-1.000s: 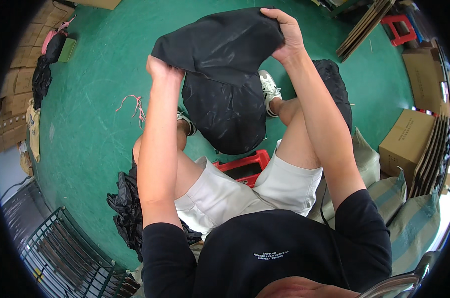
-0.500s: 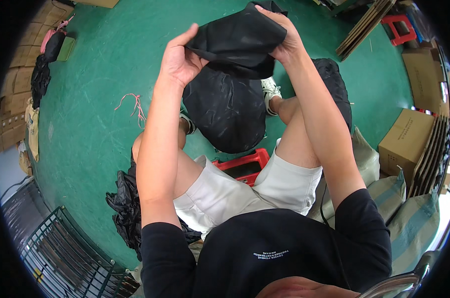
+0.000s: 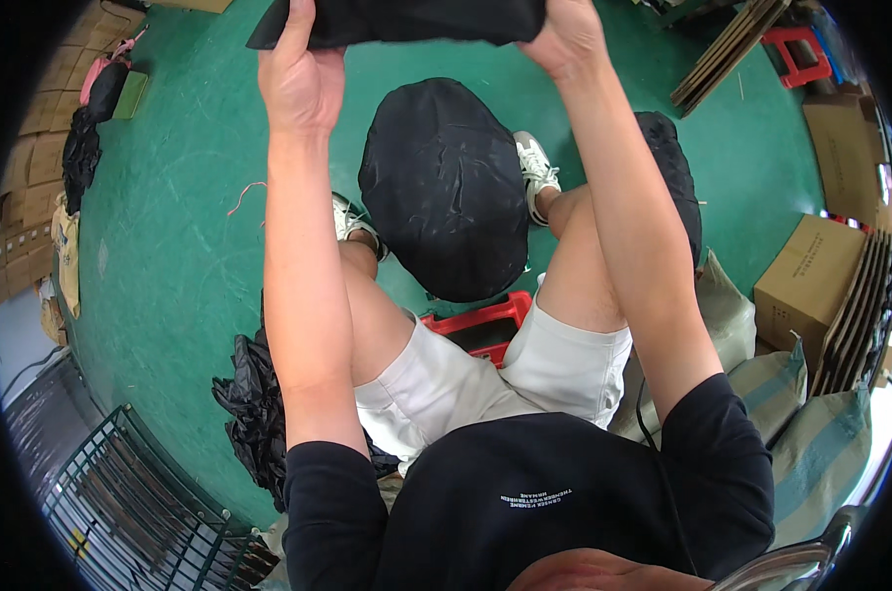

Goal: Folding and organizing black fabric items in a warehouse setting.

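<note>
A piece of black cloth (image 3: 416,22) is held at the top centre of the frame, where its upper part is cut off by the edge. Its left end is gripped by the left hand (image 3: 303,84), with the thumb laid over the front; its right end is gripped by the right hand (image 3: 567,41) — how the fingertips are placed there cannot be told. The cloth is stretched between the two hands. Below it, in the centre of the frame, a rounded black bundle (image 3: 444,192) is seen on the green floor (image 3: 160,295), between the white shoes (image 3: 534,165). Nearer to the lower centre, a red stool (image 3: 477,323) is partly hidden by the shorts — crumpled black plastic (image 3: 254,414) is seen at the lower left.
</note>
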The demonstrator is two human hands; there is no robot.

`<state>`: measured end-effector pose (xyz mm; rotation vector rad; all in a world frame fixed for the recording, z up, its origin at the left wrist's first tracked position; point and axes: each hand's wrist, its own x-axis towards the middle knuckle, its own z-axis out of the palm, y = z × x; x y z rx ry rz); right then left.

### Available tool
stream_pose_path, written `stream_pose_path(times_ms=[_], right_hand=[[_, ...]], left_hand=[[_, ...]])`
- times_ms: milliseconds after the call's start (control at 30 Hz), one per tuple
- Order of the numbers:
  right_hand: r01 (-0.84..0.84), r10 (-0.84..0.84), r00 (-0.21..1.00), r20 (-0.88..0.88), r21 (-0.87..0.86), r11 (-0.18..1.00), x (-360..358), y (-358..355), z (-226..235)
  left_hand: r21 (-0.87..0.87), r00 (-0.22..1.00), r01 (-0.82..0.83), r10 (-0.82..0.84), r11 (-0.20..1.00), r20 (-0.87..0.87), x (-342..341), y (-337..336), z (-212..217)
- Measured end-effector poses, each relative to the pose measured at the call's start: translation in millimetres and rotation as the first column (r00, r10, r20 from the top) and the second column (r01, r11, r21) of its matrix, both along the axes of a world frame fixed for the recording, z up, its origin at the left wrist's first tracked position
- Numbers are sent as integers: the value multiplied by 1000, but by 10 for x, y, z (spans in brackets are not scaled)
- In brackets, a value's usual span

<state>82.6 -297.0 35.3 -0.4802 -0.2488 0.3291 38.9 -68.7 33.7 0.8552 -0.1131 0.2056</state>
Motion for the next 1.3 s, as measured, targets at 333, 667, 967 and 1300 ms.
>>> stream_pose_path(times_ms=[333,667,967,1300], right_hand=[[-130,-471,754,-457,-808,575,-183,393,-1996],[-329,-711,636,-299,-939,100,-1701,-9,-2930],[-502,-697,563,-445,-854,140,-2278,-10,-2895],[-420,-632,684,-364,-905,66,-2469,-39,-2839]], left_hand=[[373,443,-63,361,926,-820,-559,204,-2179],[471,320,-111,480,875,-817,-1653,-398,-2741],[733,159,24,722,680,-674,-2352,-567,-2676],[565,244,92,531,820,-811,-2640,-651,-2731]])
